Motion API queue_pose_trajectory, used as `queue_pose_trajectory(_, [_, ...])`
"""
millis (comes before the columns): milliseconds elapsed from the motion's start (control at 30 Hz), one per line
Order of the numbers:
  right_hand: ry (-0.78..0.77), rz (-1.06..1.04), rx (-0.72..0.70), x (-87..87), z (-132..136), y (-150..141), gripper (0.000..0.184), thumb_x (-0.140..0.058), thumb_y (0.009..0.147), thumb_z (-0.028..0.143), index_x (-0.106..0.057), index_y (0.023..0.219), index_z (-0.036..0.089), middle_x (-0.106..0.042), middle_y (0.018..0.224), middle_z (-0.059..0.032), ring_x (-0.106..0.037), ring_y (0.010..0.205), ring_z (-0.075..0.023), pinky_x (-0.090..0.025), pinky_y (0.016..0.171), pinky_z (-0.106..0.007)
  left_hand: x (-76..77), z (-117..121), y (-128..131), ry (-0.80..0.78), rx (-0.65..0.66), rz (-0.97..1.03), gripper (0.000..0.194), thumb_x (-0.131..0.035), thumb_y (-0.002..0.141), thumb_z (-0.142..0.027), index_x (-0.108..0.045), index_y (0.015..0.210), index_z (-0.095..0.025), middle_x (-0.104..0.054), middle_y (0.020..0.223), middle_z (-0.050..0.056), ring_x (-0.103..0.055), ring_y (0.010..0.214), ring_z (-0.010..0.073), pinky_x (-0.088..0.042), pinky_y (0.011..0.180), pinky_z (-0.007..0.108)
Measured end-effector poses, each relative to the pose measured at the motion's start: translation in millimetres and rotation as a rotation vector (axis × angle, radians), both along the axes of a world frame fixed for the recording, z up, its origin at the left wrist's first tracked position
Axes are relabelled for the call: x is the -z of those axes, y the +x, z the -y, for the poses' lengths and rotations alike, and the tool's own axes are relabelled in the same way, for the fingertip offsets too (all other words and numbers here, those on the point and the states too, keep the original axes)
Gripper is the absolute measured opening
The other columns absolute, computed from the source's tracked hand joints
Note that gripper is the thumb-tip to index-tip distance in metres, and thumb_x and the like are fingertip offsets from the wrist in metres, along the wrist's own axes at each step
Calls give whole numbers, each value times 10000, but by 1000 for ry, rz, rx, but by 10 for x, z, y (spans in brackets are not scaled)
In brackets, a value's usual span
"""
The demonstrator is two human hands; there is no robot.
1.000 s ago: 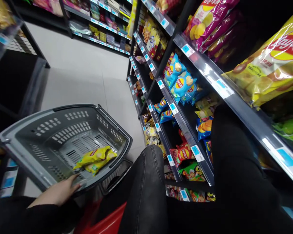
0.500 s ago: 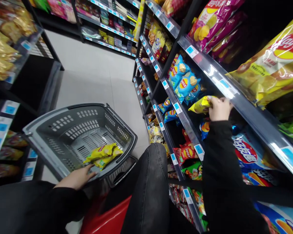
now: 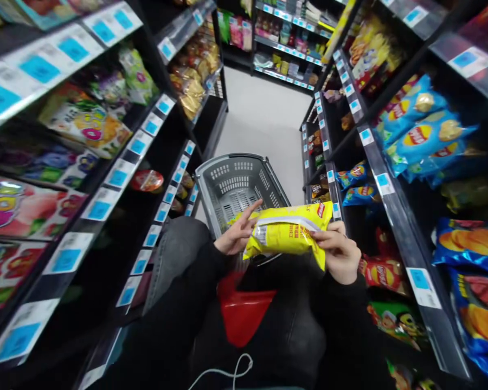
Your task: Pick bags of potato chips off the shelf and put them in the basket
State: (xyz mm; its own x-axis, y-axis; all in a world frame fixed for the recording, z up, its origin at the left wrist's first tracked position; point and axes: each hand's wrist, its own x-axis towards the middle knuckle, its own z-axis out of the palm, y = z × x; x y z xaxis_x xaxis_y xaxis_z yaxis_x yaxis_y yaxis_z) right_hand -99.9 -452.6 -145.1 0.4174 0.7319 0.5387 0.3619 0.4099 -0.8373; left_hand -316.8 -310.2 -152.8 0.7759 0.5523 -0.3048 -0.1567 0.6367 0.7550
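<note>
A yellow bag of potato chips (image 3: 284,230) is held level in front of me, its back seam and printed text facing up. My right hand (image 3: 340,252) is closed on the bag's right end, thumb on top. At the bag's left end, my left hand (image 3: 238,234) has its fingers spread and stretched out, partly behind the bag; whether it touches the bag I cannot tell. Beyond both hands stands a grey shopping basket (image 3: 215,181). A bit of yellow packaging shows inside it beside my left hand, mostly hidden.
Shelves with blue chip bags (image 3: 421,130) and red chip bags (image 3: 384,271) line the right side. Candy packets (image 3: 89,127) fill shelves on the left. Pale floor (image 3: 264,114) runs between them. A red object (image 3: 244,314) and a white cord (image 3: 228,374) are near my legs.
My right hand has brought the yellow chip bag from the right shelf to above the basket's near side. My left hand has left the basket's rim and come to the bag. My view has turned left.
</note>
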Motion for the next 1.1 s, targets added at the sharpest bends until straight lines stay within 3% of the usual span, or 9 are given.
queue_pose_trajectory(100, [-92,-284,-33,184,-74,-8,37,-641,741,198,-658,761,225,-652,1094,-58,-571,1005,-231,-438,860,-413,31,-87,-73,49,-81,-24,834,-779,593,-263,-436,1353,-269,-517,1331,95,-524,1193,292,-450,962,378])
queue_pose_trajectory(233, [-150,-663,2,461,-156,-21,113,-617,740,303,-619,723,191,-540,1210,-66,-552,1073,-233,-426,933,-404,119,-121,-68,125,-102,-37,733,-797,553,-199,-534,1231,-285,-499,1330,63,-522,1185,276,-459,954,374])
queue_pose_trajectory(300, [-202,-743,41,628,-218,-73,182,-689,689,304,-593,804,201,-522,1232,-67,-555,1084,-233,-445,921,-391,167,-100,-24,175,-102,-73,779,-821,512,-194,-528,1228,-283,-494,1317,60,-514,1186,266,-448,967,361])
queue_pose_trajectory(433, [-317,-783,-13,955,-329,-193,544,-739,655,352,-521,1148,275,-443,1366,-83,-554,1125,-225,-490,897,-385,244,-114,23,327,-102,-225,877,-834,470,-200,-476,1268,-263,-500,1282,71,-527,1153,264,-431,980,380])
queue_pose_trajectory(533, [-422,-770,-109,1113,-365,-229,652,-717,686,401,-482,1279,267,-552,1265,-104,-559,1137,-233,-518,876,-394,272,-183,-10,481,-91,-336,822,-801,484,-199,-495,1246,-228,-535,1245,77,-523,1148,280,-421,987,414])
queue_pose_trajectory(667, [-448,-709,-87,1171,-381,-211,546,-734,673,394,-625,1167,187,-686,1016,-93,-625,1018,-243,-529,870,-401,303,-250,-61,639,-152,-441,613,-749,551,-210,-587,1141,-195,-552,1242,79,-510,1161,284,-402,1003,425])
queue_pose_trajectory(800, [-444,-659,48,1151,-382,-206,469,-758,629,401,-714,1026,156,-722,872,-80,-666,872,-243,-548,818,-412,352,-267,-68,680,-174,-446,589,-792,558,-285,-622,1114,-192,-563,1229,91,-524,1143,289,-414,988,438])
queue_pose_trajectory(933, [-424,-675,127,1134,-370,-249,403,-773,602,385,-746,936,160,-734,859,-82,-679,799,-233,-556,790,-408,401,-272,-51,697,-245,-469,545,-829,530,-365,-683,1027,-195,-514,1282,91,-472,1229,311,-365,1051,452])
queue_pose_trajectory(1100, [-346,-606,209,1108,-387,-291,272,-767,612,383,-748,776,168,-729,818,-84,-671,750,-214,-551,748,-378,411,-253,-26,698,-329,-501,464,-805,553,-466,-749,939,-215,-395,1440,58,-302,1379,309,-234,1154,390])
